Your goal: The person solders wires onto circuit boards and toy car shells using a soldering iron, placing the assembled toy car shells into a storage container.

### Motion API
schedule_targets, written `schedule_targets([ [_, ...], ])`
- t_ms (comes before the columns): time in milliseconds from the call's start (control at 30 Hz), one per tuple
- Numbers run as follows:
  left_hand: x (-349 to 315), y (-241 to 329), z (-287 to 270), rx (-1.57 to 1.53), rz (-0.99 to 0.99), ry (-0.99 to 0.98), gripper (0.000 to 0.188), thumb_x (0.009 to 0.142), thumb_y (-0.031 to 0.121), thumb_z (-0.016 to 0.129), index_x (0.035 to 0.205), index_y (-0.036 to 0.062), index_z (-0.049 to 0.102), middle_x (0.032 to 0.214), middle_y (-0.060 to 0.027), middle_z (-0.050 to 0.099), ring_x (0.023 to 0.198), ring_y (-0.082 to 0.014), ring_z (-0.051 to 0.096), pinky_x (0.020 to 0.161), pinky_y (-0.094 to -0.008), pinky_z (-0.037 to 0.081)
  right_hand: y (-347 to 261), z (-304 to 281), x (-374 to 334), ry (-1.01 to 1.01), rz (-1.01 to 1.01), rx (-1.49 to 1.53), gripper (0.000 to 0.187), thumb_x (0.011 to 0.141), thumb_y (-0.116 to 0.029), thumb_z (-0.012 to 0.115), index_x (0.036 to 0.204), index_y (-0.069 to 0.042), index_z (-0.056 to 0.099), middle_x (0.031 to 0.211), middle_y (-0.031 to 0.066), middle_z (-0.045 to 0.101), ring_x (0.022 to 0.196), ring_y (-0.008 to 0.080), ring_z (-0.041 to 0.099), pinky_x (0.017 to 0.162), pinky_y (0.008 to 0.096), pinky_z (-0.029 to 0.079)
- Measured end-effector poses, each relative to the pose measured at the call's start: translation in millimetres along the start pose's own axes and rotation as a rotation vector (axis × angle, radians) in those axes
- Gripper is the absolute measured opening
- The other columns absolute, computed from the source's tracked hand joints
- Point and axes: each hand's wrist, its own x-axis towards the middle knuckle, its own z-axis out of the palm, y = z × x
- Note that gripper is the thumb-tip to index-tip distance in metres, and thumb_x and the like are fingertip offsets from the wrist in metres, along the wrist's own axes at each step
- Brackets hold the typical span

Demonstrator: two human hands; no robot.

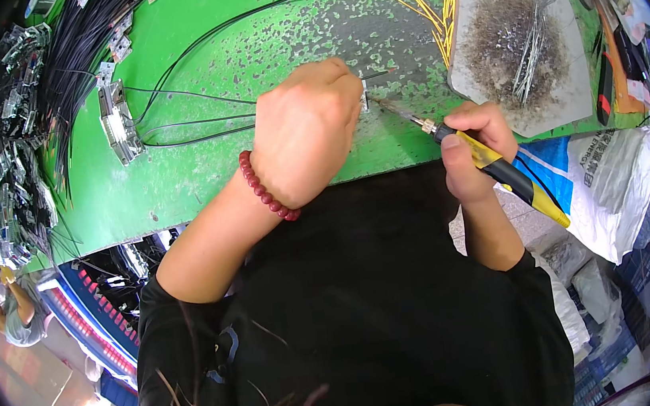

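My right hand (478,141) grips a yellow and black soldering iron (522,187), its metal tip pointing left. That tip reaches the edge of a small silvery metal piece (364,96) beside the fingers of my left hand (308,125). The left hand is closed, knuckles up, over thin black wires (199,122); its fingertips are hidden beneath it. One wire end pokes out past the knuckles. To the left, the wires lead to a shiny metal bracket (119,124) on the green tabletop (201,167).
Piles of metal parts (10,150) and bundled black wires (77,71) crowd the left. Yellow sticks (432,14) lie at the back. A grey board (491,116) bears dark residue and coiled solder-like wire (536,50). Tools (614,50) lie far right; a person (13,319) is at lower left.
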Motion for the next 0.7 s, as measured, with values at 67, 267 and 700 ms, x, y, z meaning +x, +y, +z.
schedule_targets([
  [67,1.0,1.1,-0.2,0.038,-0.016,-0.040,0.006,0.073,0.003,0.067,0.074,0.0027,0.061,0.082,-0.0086,0.061,0.074,-0.0301,0.061,0.064,-0.0384,0.050,-0.8,1.6,0.1,0.007,-0.001,-0.003,0.018,0.079,-0.011,0.069,0.085,0.000,0.056,0.068,0.0029,0.054,0.057,0.0071,0.043,0.052,0.0223,0.033],
  [267,1.1,0.8,-0.8,-0.006,-0.029,-0.045,0.007,0.073,0.003,0.067,0.074,0.0023,0.061,0.081,-0.0091,0.061,0.076,-0.0305,0.061,0.064,-0.0385,0.050,-5.4,2.1,0.6,-0.020,-0.001,-0.070,0.018,0.080,-0.011,0.067,0.086,0.000,0.054,0.070,0.0033,0.052,0.059,0.0075,0.043,0.054,0.0228,0.033],
  [700,2.7,-1.9,-1.9,-0.082,-0.025,-0.053,0.006,0.074,0.002,0.066,0.076,0.0014,0.061,0.081,-0.0109,0.059,0.077,-0.0320,0.059,0.066,-0.0394,0.049,-4.1,2.4,1.2,-0.024,0.020,-0.096,0.021,0.082,-0.016,0.066,0.085,-0.001,0.053,0.070,0.0025,0.050,0.061,0.0076,0.041,0.055,0.0232,0.030],
])
